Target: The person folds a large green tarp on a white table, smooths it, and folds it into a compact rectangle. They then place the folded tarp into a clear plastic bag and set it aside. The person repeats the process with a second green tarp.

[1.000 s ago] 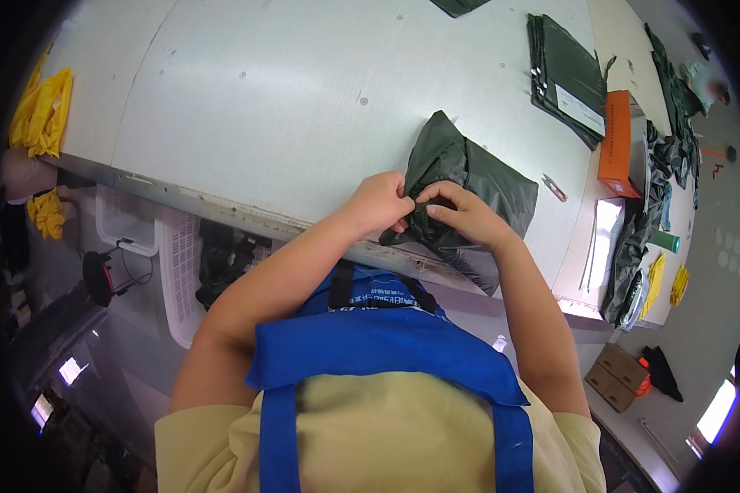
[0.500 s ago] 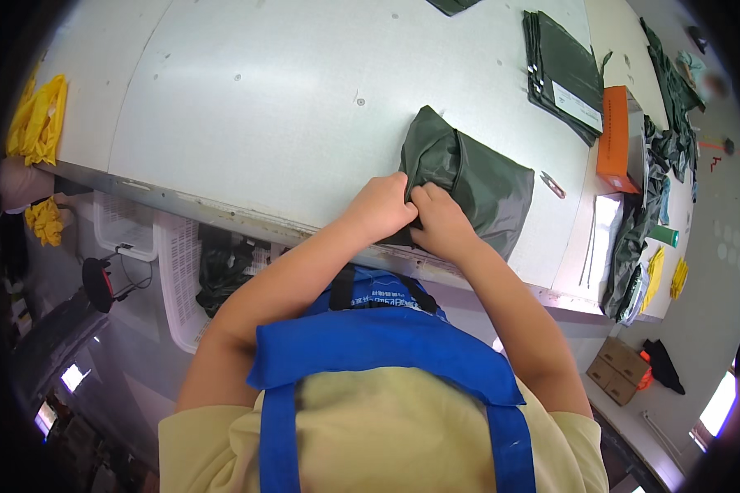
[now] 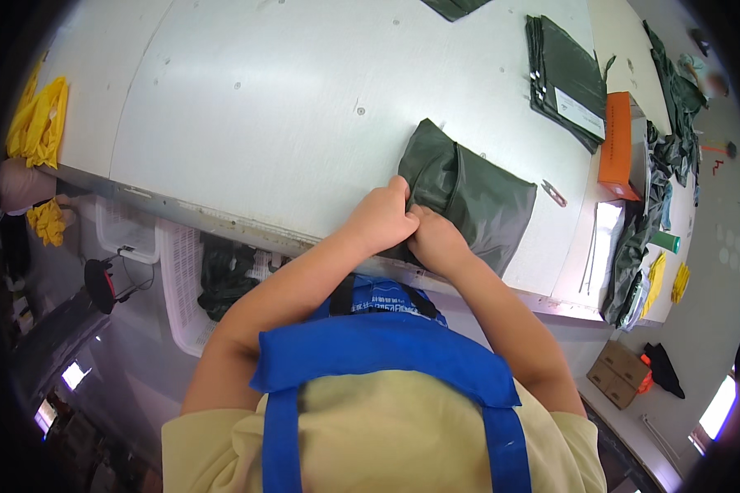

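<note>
A dark green pouch of shiny coated fabric (image 3: 493,201) lies at the table's front edge, with a raised seam or cord running across it. My left hand (image 3: 384,215) is closed on the pouch's near left corner, thumb pointing up along it. Right beside it, my right hand (image 3: 437,238) pinches the same near edge, and the fingertips of both hands meet. What exactly lies between the fingertips is hidden. To the right of the pouch, a small pair of thread snips (image 3: 554,194) rests on the table.
The pale table (image 3: 247,131) has a metal front edge. At the right are stacked dark green pouches (image 3: 569,74), an orange box (image 3: 615,144) and piled green fabric (image 3: 625,271). Yellow fabric (image 3: 39,123) hangs over the left end, near another person's arm. White baskets (image 3: 181,279) stand below.
The view has shifted slightly, so the table's things sit a little lower. My hands stay together at the pouch's near corner, fingertips now closer together.
</note>
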Demonstrator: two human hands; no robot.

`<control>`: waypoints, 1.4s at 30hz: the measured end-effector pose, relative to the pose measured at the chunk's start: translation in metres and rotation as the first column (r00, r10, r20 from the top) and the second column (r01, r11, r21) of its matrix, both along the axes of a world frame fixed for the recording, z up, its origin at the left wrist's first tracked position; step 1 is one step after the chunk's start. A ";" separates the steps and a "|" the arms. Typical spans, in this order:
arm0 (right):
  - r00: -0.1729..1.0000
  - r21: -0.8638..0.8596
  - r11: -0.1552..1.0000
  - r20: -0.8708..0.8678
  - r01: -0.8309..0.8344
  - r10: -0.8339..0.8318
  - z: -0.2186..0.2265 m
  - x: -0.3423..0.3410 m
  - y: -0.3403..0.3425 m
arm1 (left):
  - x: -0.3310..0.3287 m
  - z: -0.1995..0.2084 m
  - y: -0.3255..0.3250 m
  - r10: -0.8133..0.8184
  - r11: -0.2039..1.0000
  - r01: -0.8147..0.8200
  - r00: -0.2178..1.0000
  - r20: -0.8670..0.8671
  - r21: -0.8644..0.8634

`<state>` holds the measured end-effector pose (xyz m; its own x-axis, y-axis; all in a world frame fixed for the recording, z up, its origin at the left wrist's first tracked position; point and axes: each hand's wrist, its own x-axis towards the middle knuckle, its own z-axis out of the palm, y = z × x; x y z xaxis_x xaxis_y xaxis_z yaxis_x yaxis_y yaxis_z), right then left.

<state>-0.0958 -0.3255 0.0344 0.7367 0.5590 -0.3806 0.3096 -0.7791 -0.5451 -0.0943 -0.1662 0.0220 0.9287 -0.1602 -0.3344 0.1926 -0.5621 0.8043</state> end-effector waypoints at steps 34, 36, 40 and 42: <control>0.837 0.678 0.497 -0.490 0.542 -0.245 -0.062 0.042 -0.059 | 0.051 -0.026 -0.058 -0.276 0.959 0.272 0.960 0.042 0.078; 0.816 0.682 0.458 -0.538 0.570 -0.214 -0.057 0.044 -0.060 | 0.058 -0.024 -0.064 -0.338 0.929 0.333 0.941 0.001 0.161; 0.741 0.660 0.351 -0.642 0.664 -0.197 -0.052 0.045 -0.063 | 0.065 -0.017 -0.077 -0.365 0.889 0.371 0.928 -0.075 0.270; 0.819 0.729 0.436 -0.300 0.528 -0.489 -0.045 0.028 -0.059 | 0.067 -0.018 -0.082 -0.369 0.876 0.372 0.927 -0.072 0.307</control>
<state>-0.0680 -0.3847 -0.0108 0.9841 0.1708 -0.0476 -0.0345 -0.0788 -0.9963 -0.0278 -0.2482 0.0041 0.8179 -0.3786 -0.4332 -0.0711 -0.8137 0.5769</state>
